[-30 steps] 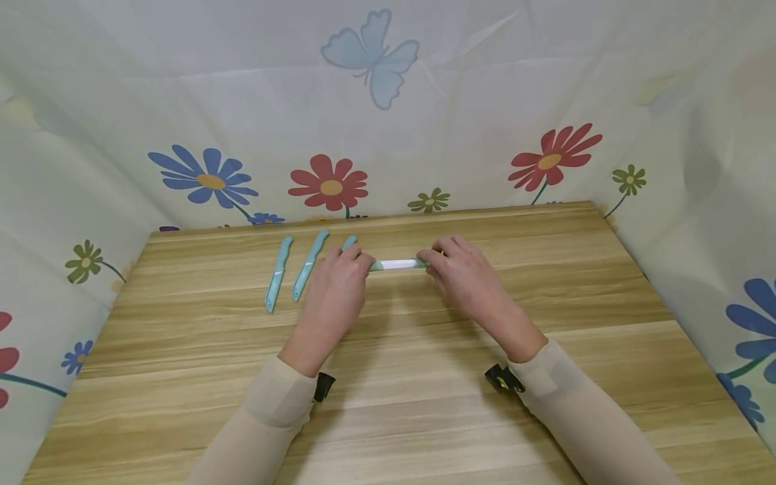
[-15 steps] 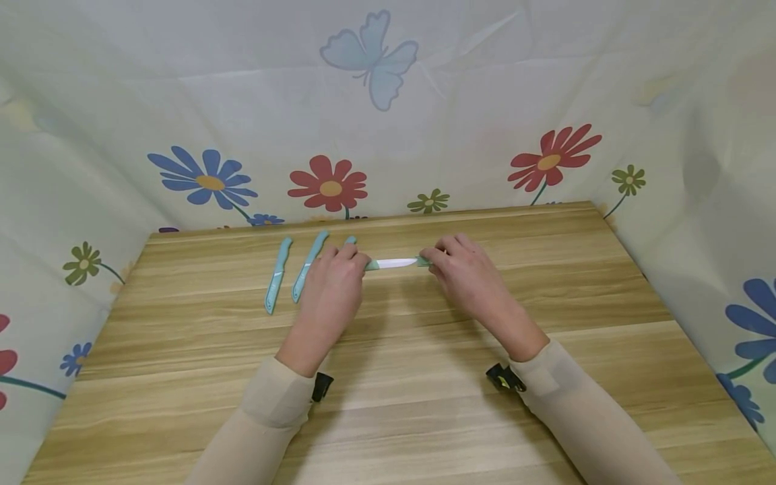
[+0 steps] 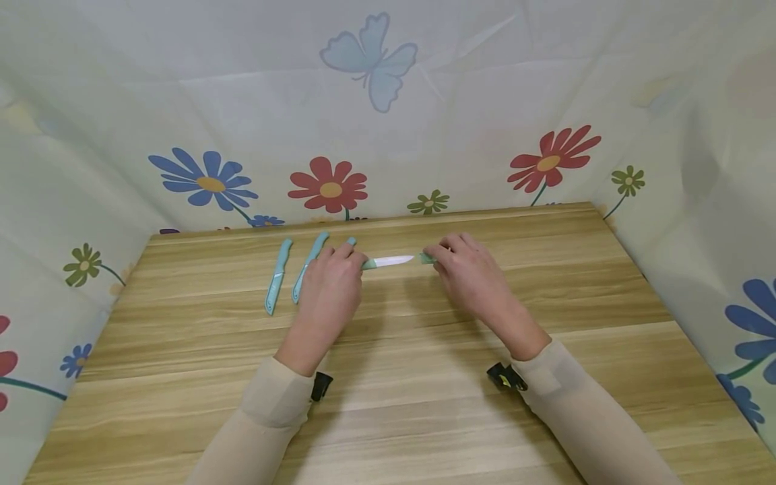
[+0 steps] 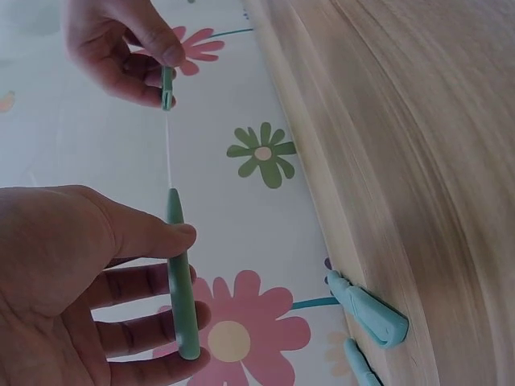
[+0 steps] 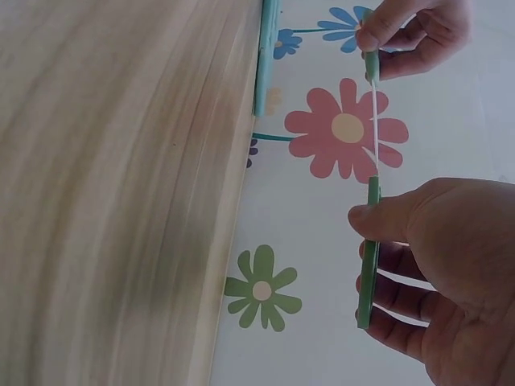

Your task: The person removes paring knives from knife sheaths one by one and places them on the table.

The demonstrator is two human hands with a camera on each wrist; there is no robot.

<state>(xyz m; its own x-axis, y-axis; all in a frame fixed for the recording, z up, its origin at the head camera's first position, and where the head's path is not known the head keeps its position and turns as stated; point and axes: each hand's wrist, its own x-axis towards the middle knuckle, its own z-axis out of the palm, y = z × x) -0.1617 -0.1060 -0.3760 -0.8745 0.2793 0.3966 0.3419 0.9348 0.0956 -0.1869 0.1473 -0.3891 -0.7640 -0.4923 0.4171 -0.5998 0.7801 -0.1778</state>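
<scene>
My left hand grips the green handle of a small knife, thumb on one side and fingers on the other. Its bare pale blade points right, held above the table. In my right hand a green blade sheath is pinched between thumb and fingers. In the head view a narrow gap separates the blade tip from the sheath's mouth. Left of my left hand lie a sheathed light-blue knife and a second one, partly covered by the hand. Of a third blue knife only the handle end shows.
The wood-grain table runs back to a white curtain printed with flowers and a butterfly, which also hangs at both sides. A dark wrist camera sits at the left cuff, another wrist camera at the right.
The blade, earlier reaching into the sheath, has come out of it. My left hand has shifted slightly left with the knife, my right hand slightly right with the sheath.
</scene>
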